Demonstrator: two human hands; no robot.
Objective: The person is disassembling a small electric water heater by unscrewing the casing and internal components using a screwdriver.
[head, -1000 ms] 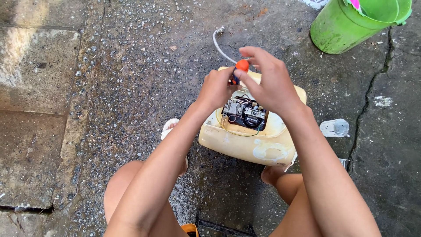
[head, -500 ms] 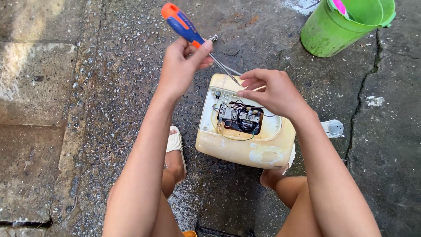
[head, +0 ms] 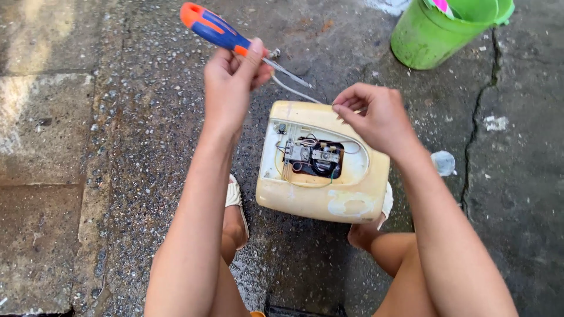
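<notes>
We see the left hand (head: 230,88) raised and closed around a blue-and-orange-handled screwdriver (head: 235,40) — its shaft pointing toward the right hand (head: 376,117), whose fingers pinch at the top edge of a cream plastic appliance casing (head: 323,194) with exposed wiring, lying on the wet concrete floor (head: 88,147) below both hands.

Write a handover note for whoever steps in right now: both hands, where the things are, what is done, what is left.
Left hand: raised above the ground, shut on the screwdriver with the blue and orange handle.
Right hand: fingertips pinched at the top edge of the cream appliance casing; what it pinches cannot be told.
Casing lies on the wet concrete between the feet, its cavity open, wiring and parts exposed. A white cable leads off its top. Green bucket stands beyond.
Done: inside is exposed.
Left: work on the inner parts; nothing is out yet.
</notes>
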